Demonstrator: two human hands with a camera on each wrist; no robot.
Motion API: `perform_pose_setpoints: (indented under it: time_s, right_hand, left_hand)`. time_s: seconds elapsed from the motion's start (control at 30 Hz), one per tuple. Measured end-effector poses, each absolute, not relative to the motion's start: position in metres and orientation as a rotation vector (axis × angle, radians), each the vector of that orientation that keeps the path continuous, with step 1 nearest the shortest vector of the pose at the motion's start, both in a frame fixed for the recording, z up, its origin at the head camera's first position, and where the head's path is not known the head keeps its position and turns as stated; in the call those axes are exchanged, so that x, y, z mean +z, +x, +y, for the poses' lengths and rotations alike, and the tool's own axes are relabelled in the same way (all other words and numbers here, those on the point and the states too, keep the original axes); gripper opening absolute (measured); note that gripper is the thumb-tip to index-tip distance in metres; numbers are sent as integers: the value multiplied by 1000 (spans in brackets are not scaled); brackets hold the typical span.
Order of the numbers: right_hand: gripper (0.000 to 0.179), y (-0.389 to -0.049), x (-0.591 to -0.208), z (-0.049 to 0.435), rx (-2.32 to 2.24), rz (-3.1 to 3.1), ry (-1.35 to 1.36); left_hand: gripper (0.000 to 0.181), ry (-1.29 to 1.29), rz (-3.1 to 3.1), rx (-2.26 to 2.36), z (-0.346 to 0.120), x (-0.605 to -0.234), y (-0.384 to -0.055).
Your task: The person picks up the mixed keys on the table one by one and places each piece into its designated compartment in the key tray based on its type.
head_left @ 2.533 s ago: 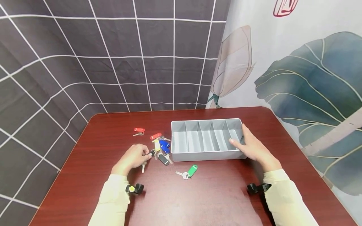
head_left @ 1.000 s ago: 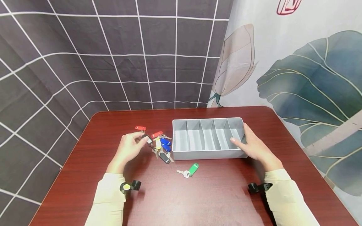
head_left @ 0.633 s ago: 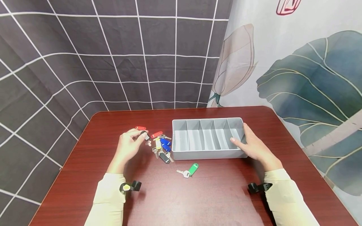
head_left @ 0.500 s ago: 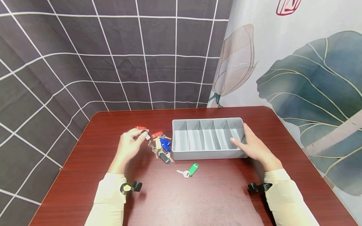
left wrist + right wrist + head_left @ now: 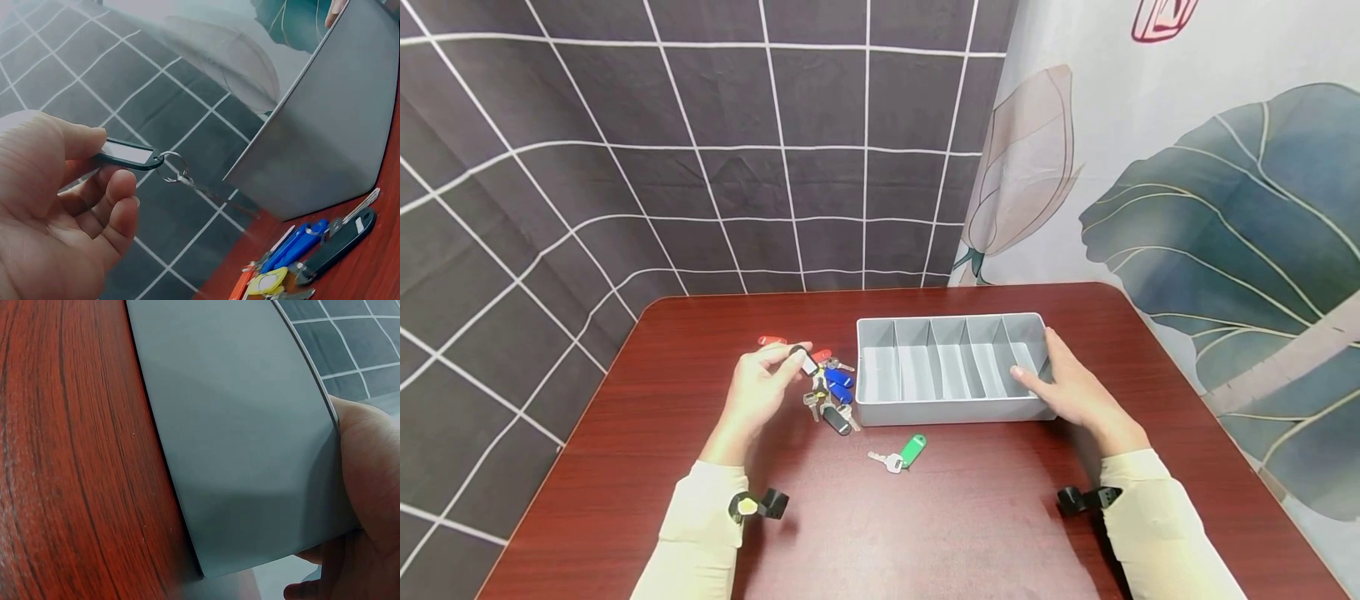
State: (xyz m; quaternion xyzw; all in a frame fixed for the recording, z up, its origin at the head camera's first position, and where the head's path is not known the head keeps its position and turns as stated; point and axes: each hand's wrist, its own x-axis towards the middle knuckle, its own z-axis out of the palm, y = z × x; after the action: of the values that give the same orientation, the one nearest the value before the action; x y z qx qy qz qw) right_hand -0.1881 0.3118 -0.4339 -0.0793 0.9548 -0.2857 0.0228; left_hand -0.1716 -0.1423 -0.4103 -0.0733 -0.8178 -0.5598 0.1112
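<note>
Between thumb and index finger, my left hand (image 5: 754, 396) pinches a black key tag (image 5: 128, 154) with a white label, raised over the table. Its ring (image 5: 172, 167) carries a key, blurred in the left wrist view. Beneath it lies a pile of tagged keys: blue tags (image 5: 838, 377), a yellow tag (image 5: 269, 281), a red tag (image 5: 822, 355) and another black tag (image 5: 835, 419). My right hand (image 5: 1078, 396) grips the right end of a grey divided tray (image 5: 951, 412), thumb over the rim, fingers outside. The tray's visible compartments hold nothing.
A green key tag (image 5: 913, 450) with its key (image 5: 891, 462) lies in front of the tray. Another red tag (image 5: 771, 340) lies behind the left hand. The reddish-brown table (image 5: 910, 533) ends against a dark gridded curtain (image 5: 820, 192) at the back.
My left hand has picked up the black key tag from the left of the pile, lifted it, and now moved right with it over the pile. The right hand stays at the tray.
</note>
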Motion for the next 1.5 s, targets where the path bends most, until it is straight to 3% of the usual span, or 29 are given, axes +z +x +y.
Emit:
perform_pose_setpoints:
  time_s: [0.5,1.5]
  right_hand:
    - [104,-190,-435,312,-885,2962,-250]
    - [104,-187,-432,313,-903,2939,-247]
  left_hand:
    - [22,-207,-2255,-1874,-114,-409,-166]
    - [22,-224,-2192,-1825,-60,-405,-187]
